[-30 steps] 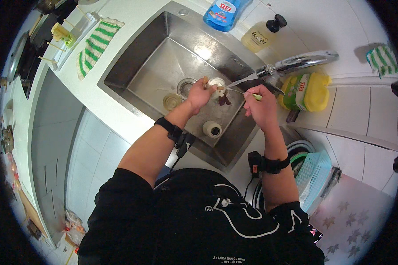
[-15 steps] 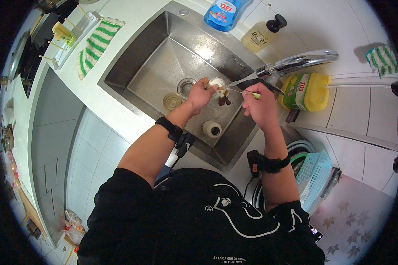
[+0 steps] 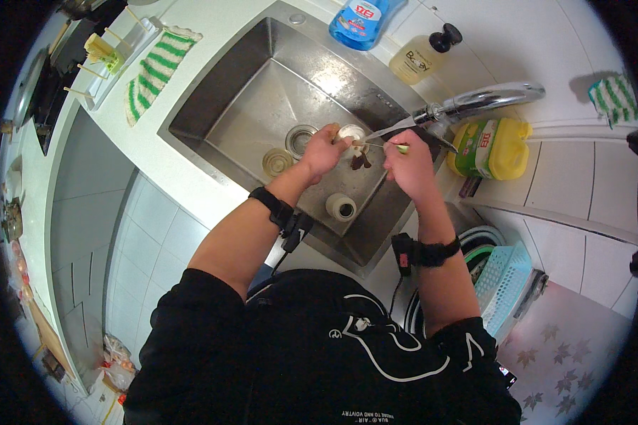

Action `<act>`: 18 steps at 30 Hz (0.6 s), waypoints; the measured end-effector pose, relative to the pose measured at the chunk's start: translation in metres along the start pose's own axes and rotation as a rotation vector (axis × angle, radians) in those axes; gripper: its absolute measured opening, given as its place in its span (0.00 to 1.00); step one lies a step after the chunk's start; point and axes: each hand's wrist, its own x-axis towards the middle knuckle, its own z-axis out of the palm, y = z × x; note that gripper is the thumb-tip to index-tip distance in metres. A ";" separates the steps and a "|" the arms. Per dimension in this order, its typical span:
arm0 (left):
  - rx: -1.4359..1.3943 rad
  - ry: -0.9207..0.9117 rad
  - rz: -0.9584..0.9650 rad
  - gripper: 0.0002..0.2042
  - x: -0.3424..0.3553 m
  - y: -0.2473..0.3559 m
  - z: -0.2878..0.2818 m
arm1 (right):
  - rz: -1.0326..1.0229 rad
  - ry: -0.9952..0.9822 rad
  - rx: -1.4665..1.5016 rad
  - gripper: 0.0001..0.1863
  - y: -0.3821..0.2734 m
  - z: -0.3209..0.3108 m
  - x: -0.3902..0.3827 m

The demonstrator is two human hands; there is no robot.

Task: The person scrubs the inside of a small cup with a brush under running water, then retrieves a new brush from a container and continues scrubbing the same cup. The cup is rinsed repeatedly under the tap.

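Over the steel sink (image 3: 252,88), my left hand (image 3: 322,154) is closed on a small white round piece (image 3: 351,132), which looks like a lid or small cup. My right hand (image 3: 410,166) pinches a thin tool with a pale green handle (image 3: 403,149). Its slim shaft reaches to the white piece; the tip is too small to make out. A water stream (image 3: 390,130) from the faucet (image 3: 485,103) falls toward the piece. Just below it shows a dark brown scrap (image 3: 361,161). On the sink floor are a small white jar (image 3: 342,207), a clear round dish (image 3: 277,163) and the drain (image 3: 299,139).
Behind the sink stand a blue detergent bottle (image 3: 358,25) and a pump bottle (image 3: 418,57). A yellow jug (image 3: 500,149) is right of the sink. A green-striped cloth (image 3: 161,71) lies on the left counter. A light-blue basket (image 3: 503,283) stands lower right.
My right hand has shifted slightly left and up, bringing the thin tool closer to the white piece. My left hand stays nearly in place.
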 end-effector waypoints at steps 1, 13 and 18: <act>0.000 -0.014 0.028 0.09 0.001 -0.001 0.000 | 0.022 -0.046 -0.011 0.07 0.003 0.005 0.003; 0.179 0.119 0.091 0.16 0.010 -0.005 -0.011 | 0.046 -0.025 -0.045 0.09 0.000 -0.003 0.029; 0.154 0.111 0.050 0.18 0.003 -0.003 -0.013 | 0.068 -0.181 0.035 0.09 0.019 0.011 0.031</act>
